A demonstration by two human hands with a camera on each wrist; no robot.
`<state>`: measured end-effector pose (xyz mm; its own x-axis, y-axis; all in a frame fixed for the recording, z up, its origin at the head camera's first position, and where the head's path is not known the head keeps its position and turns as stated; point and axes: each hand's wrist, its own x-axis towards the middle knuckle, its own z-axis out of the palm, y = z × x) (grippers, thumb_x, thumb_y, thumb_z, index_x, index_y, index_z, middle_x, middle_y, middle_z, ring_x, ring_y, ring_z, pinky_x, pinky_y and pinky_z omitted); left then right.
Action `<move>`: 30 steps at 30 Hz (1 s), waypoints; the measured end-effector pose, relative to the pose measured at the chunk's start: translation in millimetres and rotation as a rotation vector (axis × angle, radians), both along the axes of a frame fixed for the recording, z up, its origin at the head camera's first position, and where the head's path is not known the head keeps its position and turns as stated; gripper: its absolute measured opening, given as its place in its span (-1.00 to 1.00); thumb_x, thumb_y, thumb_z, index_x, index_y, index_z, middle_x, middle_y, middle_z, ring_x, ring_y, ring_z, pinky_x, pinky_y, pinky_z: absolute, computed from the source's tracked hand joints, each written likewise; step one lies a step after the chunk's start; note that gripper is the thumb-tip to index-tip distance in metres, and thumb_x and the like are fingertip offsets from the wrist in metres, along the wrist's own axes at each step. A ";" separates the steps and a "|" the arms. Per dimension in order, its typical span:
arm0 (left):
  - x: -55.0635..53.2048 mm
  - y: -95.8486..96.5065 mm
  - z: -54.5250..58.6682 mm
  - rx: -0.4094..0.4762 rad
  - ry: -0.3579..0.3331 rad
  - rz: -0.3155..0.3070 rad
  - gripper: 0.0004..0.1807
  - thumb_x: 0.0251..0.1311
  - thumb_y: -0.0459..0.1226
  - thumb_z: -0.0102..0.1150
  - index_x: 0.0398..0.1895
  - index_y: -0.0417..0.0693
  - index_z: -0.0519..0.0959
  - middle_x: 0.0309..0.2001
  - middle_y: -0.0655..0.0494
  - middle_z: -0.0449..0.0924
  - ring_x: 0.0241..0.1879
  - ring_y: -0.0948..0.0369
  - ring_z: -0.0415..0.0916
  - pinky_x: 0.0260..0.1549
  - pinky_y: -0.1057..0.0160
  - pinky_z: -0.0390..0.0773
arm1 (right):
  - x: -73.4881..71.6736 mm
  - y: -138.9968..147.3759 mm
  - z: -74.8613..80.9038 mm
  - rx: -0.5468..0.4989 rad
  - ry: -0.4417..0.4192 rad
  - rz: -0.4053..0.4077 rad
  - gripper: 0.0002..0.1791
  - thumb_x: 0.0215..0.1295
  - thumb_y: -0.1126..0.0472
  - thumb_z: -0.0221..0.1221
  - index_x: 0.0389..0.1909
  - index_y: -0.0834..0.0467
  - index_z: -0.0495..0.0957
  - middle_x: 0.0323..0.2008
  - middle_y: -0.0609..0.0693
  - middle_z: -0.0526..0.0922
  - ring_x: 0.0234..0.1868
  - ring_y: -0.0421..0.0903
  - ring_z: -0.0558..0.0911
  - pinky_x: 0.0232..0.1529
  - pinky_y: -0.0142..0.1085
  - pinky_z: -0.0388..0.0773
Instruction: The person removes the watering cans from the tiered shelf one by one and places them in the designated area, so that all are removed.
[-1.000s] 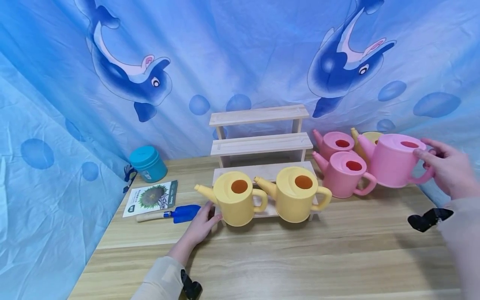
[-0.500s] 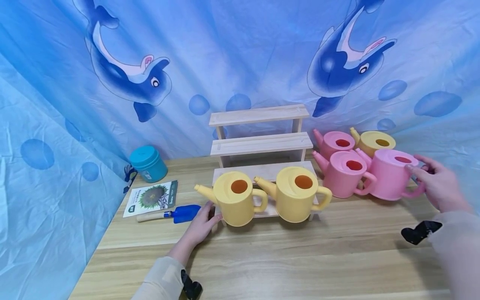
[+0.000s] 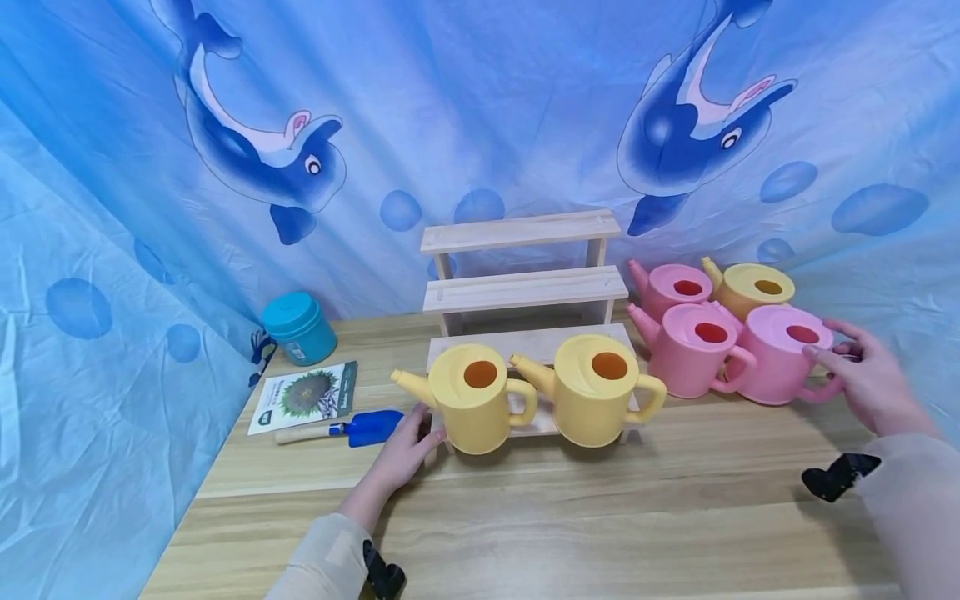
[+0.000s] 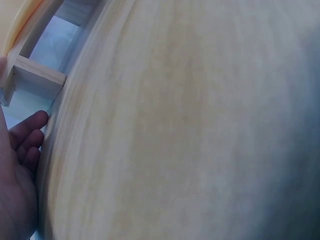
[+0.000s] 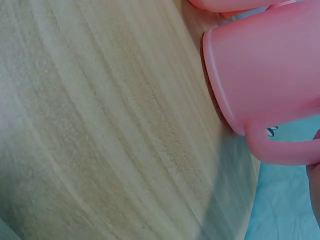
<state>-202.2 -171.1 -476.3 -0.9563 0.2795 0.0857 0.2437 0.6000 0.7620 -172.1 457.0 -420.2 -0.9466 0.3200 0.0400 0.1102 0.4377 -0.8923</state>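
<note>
Far right in the head view, my right hand [image 3: 870, 379] holds the handle of a pink watering can [image 3: 776, 358]. In the right wrist view this can [image 5: 270, 70] has its base at the table surface. My left hand [image 3: 405, 450] grips the left front end of the stepped wooden shelf [image 3: 525, 287], thumb at the lowest step. Its loosely bent fingers [image 4: 30, 142] show beside the shelf's leg in the left wrist view. Two yellow watering cans stand on the lowest step, the left can [image 3: 474, 417] and the right can [image 3: 588, 404], spouts pointing left.
Two more pink cans, the front one [image 3: 686, 358] and the rear one [image 3: 671, 287], and a yellow can [image 3: 753, 287] crowd the right. A teal tub [image 3: 300, 329], a printed card [image 3: 303, 396] and a blue trowel [image 3: 371, 427] lie left. A dolphin curtain [image 3: 517, 108] hangs behind.
My right hand has lowered the pink watering can to the table, moving it down and left beside the other cans and uncovering the yellow can behind. My left hand stays put.
</note>
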 end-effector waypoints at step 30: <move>-0.3 0.1 0.7 0.014 -0.006 -0.008 -0.29 0.25 0.06 0.05 0.41 0.01 0.16 0.11 -0.07 0.40 0.07 0.05 0.37 0.08 -0.05 0.35 | -26.6 -72.9 86.0 0.298 -0.016 0.335 -0.16 0.32 -0.07 0.08 0.47 0.10 -0.11 0.24 0.28 0.22 0.16 0.16 0.28 -0.23 -0.57 0.36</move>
